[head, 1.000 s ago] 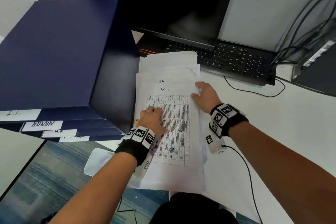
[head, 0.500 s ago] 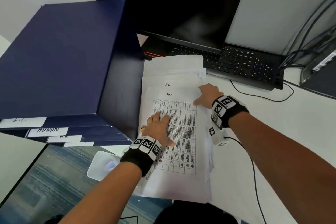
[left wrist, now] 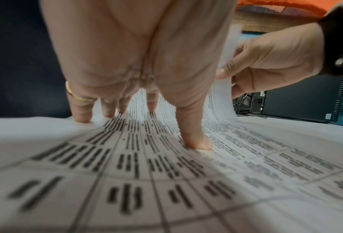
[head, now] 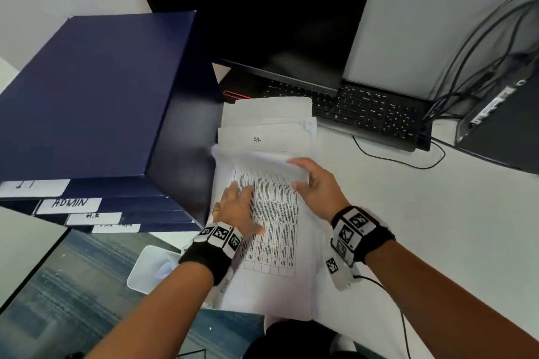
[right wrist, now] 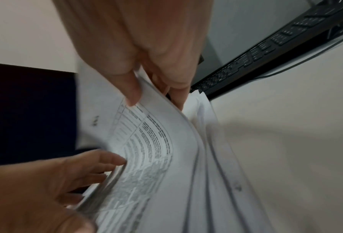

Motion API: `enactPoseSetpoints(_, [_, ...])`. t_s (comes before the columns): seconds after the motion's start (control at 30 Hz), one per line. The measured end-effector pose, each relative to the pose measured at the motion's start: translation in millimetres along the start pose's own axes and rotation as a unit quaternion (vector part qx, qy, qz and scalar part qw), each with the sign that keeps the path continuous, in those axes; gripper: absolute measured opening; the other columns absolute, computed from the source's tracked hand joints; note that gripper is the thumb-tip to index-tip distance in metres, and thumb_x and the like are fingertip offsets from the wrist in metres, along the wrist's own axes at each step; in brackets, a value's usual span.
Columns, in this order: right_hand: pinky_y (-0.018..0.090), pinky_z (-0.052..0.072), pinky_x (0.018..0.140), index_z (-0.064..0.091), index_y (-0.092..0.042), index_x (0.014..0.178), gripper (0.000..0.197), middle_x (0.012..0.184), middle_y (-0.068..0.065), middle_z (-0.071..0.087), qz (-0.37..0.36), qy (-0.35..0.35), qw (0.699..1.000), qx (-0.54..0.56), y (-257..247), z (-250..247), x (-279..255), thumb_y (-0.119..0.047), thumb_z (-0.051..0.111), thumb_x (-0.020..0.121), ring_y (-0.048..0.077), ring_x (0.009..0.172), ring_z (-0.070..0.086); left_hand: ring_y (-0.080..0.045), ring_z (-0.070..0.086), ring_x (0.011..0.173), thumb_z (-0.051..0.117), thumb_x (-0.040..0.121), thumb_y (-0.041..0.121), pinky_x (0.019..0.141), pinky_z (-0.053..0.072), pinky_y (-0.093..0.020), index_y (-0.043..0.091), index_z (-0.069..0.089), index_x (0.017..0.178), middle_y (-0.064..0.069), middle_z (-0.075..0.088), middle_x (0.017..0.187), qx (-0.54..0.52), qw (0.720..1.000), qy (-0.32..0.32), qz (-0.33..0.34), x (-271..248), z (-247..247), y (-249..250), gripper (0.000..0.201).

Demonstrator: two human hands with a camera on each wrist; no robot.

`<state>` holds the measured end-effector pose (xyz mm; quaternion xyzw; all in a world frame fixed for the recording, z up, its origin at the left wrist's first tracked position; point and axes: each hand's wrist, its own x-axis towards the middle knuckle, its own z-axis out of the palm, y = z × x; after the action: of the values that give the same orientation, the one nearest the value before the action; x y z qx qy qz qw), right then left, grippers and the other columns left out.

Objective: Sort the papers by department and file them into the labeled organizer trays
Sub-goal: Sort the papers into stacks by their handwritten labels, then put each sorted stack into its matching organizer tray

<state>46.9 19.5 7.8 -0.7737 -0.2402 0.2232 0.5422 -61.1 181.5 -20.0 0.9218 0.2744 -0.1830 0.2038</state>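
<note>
Right hand [head: 318,186] has a pinch grip, thumb over fingers, on the far edge of the top sheet [head: 271,213], curling it up off the paper stack [head: 262,122] on the tabletop [head: 437,227]. Left hand [head: 237,210] presses flat, fingers spread, beside the blue organizer trays [head: 87,102].

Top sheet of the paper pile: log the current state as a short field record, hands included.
top sheet: printed table, far edge lifted and curled toward the person
right hand: pinches the lifted far edge
left hand: fingers press flat on the sheet
sheet beneath: handwritten "HR"
organizer: left of pile; tray labels include ADMIN
keyboard: beyond the pile
</note>
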Motion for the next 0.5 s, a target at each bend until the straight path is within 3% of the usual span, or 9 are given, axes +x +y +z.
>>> enactPoseSetpoints(0.07, [0.004,0.045,0.066,0.027,-0.035,0.146,0.075,0.108,-0.013,0.055,0.033,0.008,0.997,0.068,-3,2,-3,0.004,0.057,0.089,-0.003,0.094,0.058,-0.03,0.001,0.146,0.082,0.064,0.039,0.116,0.011,-0.054,0.027,0.012,0.146,-0.011,-0.002,0.158,-0.001,1.0,0.011,-0.017,-3,0,-1,0.109])
enactPoseSetpoints(0.13, [0.006,0.047,0.073,0.005,-0.033,0.151,0.088,0.122,-0.003,0.056,0.1,0.002,0.988,0.119,-2,5,-3,0.001,0.058,0.09,0.008,0.106,0.058,-0.032,0.001,0.145,0.083,0.062,0.042,0.114,0.012,-0.055,0.028,0.009,0.147,-0.012,-0.004,0.157,-0.012,0.999,0.016,-0.035,-6,0,-2,0.113])
enactPoseSetpoints(0.2, [0.013,0.042,0.087,0.014,-0.024,0.15,0.076,0.131,-0.005,0.05,0.157,-0.024,0.986,0.059,0,8,-7,-0.004,0.058,0.091,0.009,0.109,0.053,-0.033,0.0,0.145,0.083,0.062,0.042,0.115,0.014,-0.056,0.029,0.006,0.148,-0.012,-0.006,0.157,-0.026,0.998,0.015,-0.048,-10,-1,-1,0.116])
enactPoseSetpoints(0.3, [0.019,0.035,0.094,0.039,-0.014,0.14,0.049,0.135,-0.006,0.047,0.188,-0.047,0.98,-0.047,6,12,-20,-0.004,0.05,0.094,0.016,0.117,0.05,-0.034,-0.001,0.145,0.083,0.062,0.043,0.115,0.014,-0.056,0.03,-0.001,0.148,-0.013,-0.011,0.157,-0.034,0.998,0.007,-0.059,-12,-2,1,0.122])
enactPoseSetpoints(0.4, [0.029,0.049,0.093,0.057,-0.012,0.125,0.036,0.123,0.007,0.063,0.226,0.008,0.974,0.028,15,10,-27,-0.001,0.052,0.091,0.019,0.102,0.061,-0.033,-0.003,0.146,0.084,0.06,0.044,0.117,0.012,-0.051,0.027,-0.013,0.148,-0.013,-0.013,0.157,-0.071,0.995,0.034,-0.064,-13,-8,1,0.131])
enactPoseSetpoints(0.5, [0.039,0.054,0.09,0.062,-0.01,0.116,0.031,0.113,0.012,0.068,0.248,0.055,0.959,0.125,15,-12,-28,0.002,0.056,0.088,0.024,0.097,0.067,-0.025,0.017,0.144,0.082,0.066,0.037,0.117,0.019,-0.041,0.018,-0.001,0.149,-0.009,0.014,0.157,-0.236,0.96,0.145,-0.043,-20,-25,3,0.119])
